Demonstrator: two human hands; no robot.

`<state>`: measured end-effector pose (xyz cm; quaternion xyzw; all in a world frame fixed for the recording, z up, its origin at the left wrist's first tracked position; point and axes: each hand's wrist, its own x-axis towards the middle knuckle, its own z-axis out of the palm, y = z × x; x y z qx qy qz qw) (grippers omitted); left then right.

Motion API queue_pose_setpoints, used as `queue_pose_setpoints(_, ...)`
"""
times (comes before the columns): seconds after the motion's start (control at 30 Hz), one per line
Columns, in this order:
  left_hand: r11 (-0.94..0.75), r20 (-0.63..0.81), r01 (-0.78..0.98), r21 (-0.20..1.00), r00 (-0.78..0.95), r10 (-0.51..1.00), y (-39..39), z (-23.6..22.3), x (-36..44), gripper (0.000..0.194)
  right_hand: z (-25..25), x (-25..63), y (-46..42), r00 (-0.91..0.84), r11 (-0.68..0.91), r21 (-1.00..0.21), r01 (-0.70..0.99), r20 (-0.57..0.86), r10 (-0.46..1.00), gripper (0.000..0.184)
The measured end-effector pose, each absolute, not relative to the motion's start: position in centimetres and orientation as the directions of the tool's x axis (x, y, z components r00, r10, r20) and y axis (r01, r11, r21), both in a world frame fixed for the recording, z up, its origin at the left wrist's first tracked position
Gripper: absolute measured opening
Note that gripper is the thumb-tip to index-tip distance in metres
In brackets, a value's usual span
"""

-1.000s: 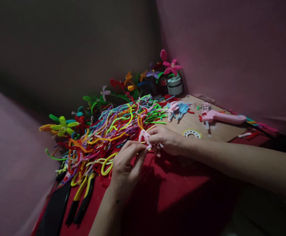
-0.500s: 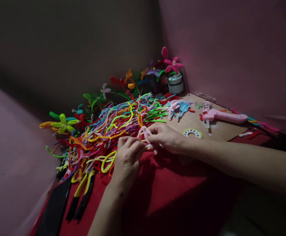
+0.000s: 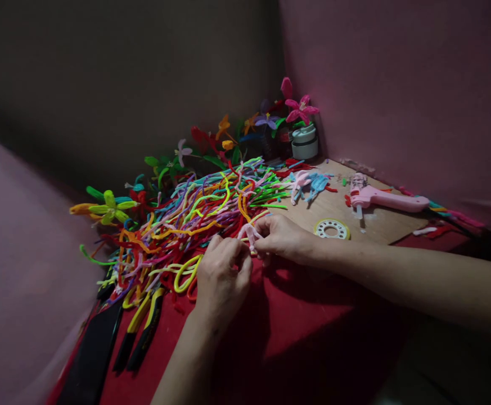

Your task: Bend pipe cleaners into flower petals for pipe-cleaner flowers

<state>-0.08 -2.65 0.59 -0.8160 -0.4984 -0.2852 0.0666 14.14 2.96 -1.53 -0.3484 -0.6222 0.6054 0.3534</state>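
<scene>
A pale pink pipe cleaner (image 3: 251,233), bent into a loop, is held up between my two hands. My right hand (image 3: 282,239) pinches it at the right side with thumb and fingers. On the other side my left hand (image 3: 225,270) is closed at its left end, the fingertips partly hidden behind the hand. Just beyond both hands lies a heap of many-coloured pipe cleaners (image 3: 203,202). A yellow pipe cleaner loop (image 3: 183,275) lies beside my left hand.
Yellow-and-black pliers (image 3: 142,332) and a black flat object (image 3: 91,354) lie at the left. On a wooden board (image 3: 380,225) are a pink glue gun (image 3: 391,198) and a tape roll (image 3: 332,229). Pipe-cleaner flowers (image 3: 302,108) and a pale lidded jar (image 3: 304,143) stand along the back.
My left hand has turned slightly and its fingers have shifted on the pink pipe cleaner. My right hand keeps its pinch. The view has moved a little, uncovering more of the tape roll.
</scene>
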Motion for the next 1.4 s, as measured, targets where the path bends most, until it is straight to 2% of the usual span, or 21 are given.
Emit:
queue_pose_setpoints(0.13, -0.476, 0.515, 0.879, 0.008, 0.404, 0.756, -2.6, 0.3, 0.3, 0.013, -1.6, 14.1, 2.9, -0.494, 0.142, -0.986, 0.091, 0.079, 0.866, 0.019)
queue_pose_setpoints(0.27, -0.393, 0.521, 0.896, -0.206, 0.44, 0.731, -2.8, -0.2, 1.0, 0.017, -2.0, 13.9, 2.6, -0.427, 0.237, -0.969, 0.067, 0.187, 0.885, 0.016)
queue_pose_setpoints(0.37, -0.317, 0.536, 0.883, -0.346, 0.464, 0.705, -3.0, -0.5, 1.7, 0.02, -2.1, 13.8, 2.3, -0.427, 0.149, -0.988, -0.03, 0.147, 0.892, 0.015)
queue_pose_setpoints(0.47, -0.301, 0.531, 0.866, -0.4, 0.487, 0.693, -3.2, -0.8, 2.1, 0.024, -2.0, 13.9, 2.3, -0.526, -0.036, -0.984, -0.172, 0.062, 0.848, 0.014)
queue_pose_setpoints(0.53, -0.337, 0.53, 0.872, -0.357, 0.485, 0.696, -3.2, -0.7, 2.1, 0.026, -1.9, 14.0, 2.5, -0.587, -0.126, -0.961, -0.245, 0.044, 0.809, 0.011)
queue_pose_setpoints(0.6, -0.417, 0.537, 0.877, -0.237, 0.476, 0.696, -3.2, -0.6, 1.8, 0.024, -1.9, 14.2, 2.8, -0.618, -0.179, -0.941, -0.286, 0.038, 0.785, 0.007)
queue_pose_setpoints(0.67, -0.509, 0.572, 0.861, -0.023, 0.429, 0.7, -3.2, -0.2, 1.3, 0.021, -1.9, 14.4, 3.1, -0.625, -0.2, -0.931, -0.306, 0.038, 0.78, 0.005)
queue_pose_setpoints(0.77, -0.535, 0.633, 0.721, 0.441, 0.173, 0.755, -3.2, 0.3, 0.5, 0.026, -1.9, 14.6, 3.4, -0.617, -0.201, -0.915, -0.35, 0.063, 0.784, 0.007)
queue_pose_setpoints(0.8, -0.498, 0.591, 0.62, 0.606, 0.068, 0.804, -3.1, 0.4, 0.3, 0.028, -1.8, 14.7, 3.4, -0.62, -0.205, -0.908, -0.365, 0.073, 0.781, 0.009)
queue_pose_setpoints(0.87, -0.346, 0.387, 0.365, 0.864, -0.043, 0.921, -3.0, 0.7, 0.0, 0.031, -1.8, 14.6, 3.3, -0.633, -0.209, -0.9, -0.383, 0.091, 0.769, 0.011)
queue_pose_setpoints(0.93, -0.154, 0.154, 0.163, 0.975, 0.011, 0.988, -2.8, 0.8, -0.2, 0.027, -1.7, 14.5, 3.1, -0.64, -0.198, -0.906, -0.375, 0.098, 0.762, 0.012)
queue_pose_setpoints(1.0, -0.07, 0.064, 0.081, 0.994, 0.077, 0.995, -2.7, 1.0, -0.1, 0.021, -1.7, 14.4, 3.0, -0.639, -0.188, -0.919, -0.347, 0.085, 0.764, 0.012)
queue_pose_setpoints(1.07, -0.091, 0.084, 0.083, 0.992, 0.082, 0.993, -2.8, 1.0, 0.1, 0.015, -1.8, 14.4, 2.9, -0.642, -0.192, -0.932, -0.307, 0.054, 0.765, 0.013)
queue_pose_setpoints(1.2, -0.238, 0.235, 0.296, 0.925, 0.046, 0.971, -3.3, 0.4, 1.0, 0.01, -2.1, 14.3, 2.8, -0.648, -0.199, -0.942, -0.271, 0.026, 0.761, 0.01)
queue_pose_setpoints(1.3, -0.405, 0.454, 0.581, 0.706, 0.068, 0.888, -3.7, -0.3, 1.6, 0.009, -2.1, 14.3, 2.8, -0.653, -0.201, -0.935, -0.292, 0.041, 0.756, 0.006)
queue_pose_setpoints(1.4, -0.453, 0.598, 0.749, 0.484, 0.094, 0.796, -3.8, -0.5, 1.7, 0.009, -2.0, 14.4, 2.8, -0.675, -0.22, -0.916, -0.334, 0.07, 0.735, 0.006)
